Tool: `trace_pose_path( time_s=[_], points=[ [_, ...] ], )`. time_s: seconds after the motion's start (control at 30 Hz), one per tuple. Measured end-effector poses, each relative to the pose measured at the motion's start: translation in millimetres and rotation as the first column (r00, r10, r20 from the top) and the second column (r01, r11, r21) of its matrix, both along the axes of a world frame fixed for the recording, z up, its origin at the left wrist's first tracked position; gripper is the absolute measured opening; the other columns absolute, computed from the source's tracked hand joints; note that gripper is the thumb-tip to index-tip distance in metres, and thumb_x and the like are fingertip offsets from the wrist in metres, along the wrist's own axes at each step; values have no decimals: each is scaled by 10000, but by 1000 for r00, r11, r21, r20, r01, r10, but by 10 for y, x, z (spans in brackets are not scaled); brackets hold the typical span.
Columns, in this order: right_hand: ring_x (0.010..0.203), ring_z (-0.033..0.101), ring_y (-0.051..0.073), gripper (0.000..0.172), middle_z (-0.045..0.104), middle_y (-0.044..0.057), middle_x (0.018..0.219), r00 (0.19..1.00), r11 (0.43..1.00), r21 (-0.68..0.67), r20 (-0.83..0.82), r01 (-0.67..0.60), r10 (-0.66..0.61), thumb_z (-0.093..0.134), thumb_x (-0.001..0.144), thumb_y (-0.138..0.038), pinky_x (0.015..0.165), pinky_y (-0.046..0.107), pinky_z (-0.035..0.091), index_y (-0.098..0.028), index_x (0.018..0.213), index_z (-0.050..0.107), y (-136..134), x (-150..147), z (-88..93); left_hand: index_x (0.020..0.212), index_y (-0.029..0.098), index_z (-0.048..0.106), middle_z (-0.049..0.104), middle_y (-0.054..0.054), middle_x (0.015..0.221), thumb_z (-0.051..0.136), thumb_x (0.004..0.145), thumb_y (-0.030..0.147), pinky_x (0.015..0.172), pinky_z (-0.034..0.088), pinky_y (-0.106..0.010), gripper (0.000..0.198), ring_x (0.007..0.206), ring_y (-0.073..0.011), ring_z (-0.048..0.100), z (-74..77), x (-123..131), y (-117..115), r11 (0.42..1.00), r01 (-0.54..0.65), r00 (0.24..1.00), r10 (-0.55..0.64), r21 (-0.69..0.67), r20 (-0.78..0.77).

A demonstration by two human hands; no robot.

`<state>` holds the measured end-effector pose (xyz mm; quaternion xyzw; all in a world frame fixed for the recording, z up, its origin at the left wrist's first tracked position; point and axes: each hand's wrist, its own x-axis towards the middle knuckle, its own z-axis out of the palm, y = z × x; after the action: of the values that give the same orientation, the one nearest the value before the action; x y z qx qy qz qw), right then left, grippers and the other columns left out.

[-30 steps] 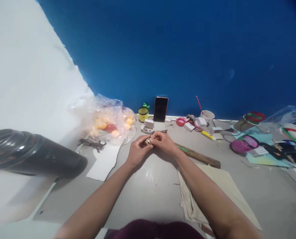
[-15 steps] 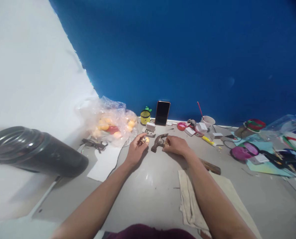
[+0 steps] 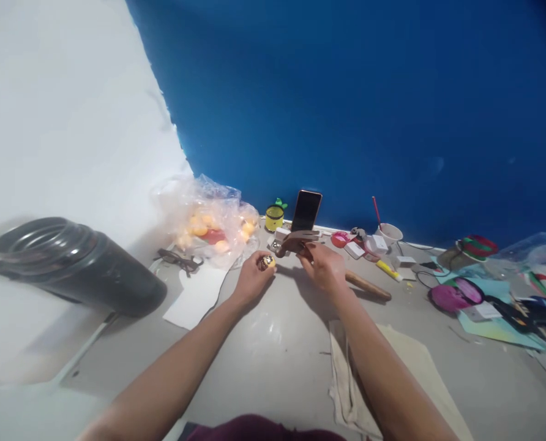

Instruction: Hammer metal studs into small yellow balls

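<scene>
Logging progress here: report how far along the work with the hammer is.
Done: left hand holds the small gold piece ready. In hand: right hand holds the hammer, head raised near the piece. Left: likely the blow itself; the head is apart from the piece.

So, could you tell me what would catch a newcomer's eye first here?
Probably the deep blue wall filling the top. Then, at the centre, the right hand grips a hammer near its head, beside the left hand, which pinches a small gold piece. A big black tube lies at the left.
</scene>
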<state>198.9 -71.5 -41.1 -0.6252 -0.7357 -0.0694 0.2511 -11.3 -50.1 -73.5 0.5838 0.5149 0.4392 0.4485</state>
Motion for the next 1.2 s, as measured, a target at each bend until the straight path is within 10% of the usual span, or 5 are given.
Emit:
trace_pose_path(
  time_s=[0.3,0.87,1.2],
  points=[
    [806,601,224,269,716,102,857,996,972,219,51,-82,73,510,1048,-296,706,324,344,-191,1008,754,-46,-97,47,1003,178,732,693,13,770,730,679,249,676,484,-281,332,694,-161,600,53,15,-15,999,-33,999,33,24,-20],
    [855,619,242,266,729,114,914,993,978,170,-6,-117,120,518,1049,-299,749,332,398,-206,1058,767,-79,-139,82,896,191,747,665,-11,776,732,719,267,716,481,-316,193,706,-178,587,70,-20,-3,986,-55,979,84,157,-187],
    [824,624,239,213,729,114,887,998,978,209,-43,-28,38,565,1007,-296,751,319,397,-187,969,744,-43,-55,50,1174,183,673,705,-44,1025,694,766,228,773,522,-299,412,791,-153,631,-5,14,2,992,-21,1000,21,124,2]
  ],
)
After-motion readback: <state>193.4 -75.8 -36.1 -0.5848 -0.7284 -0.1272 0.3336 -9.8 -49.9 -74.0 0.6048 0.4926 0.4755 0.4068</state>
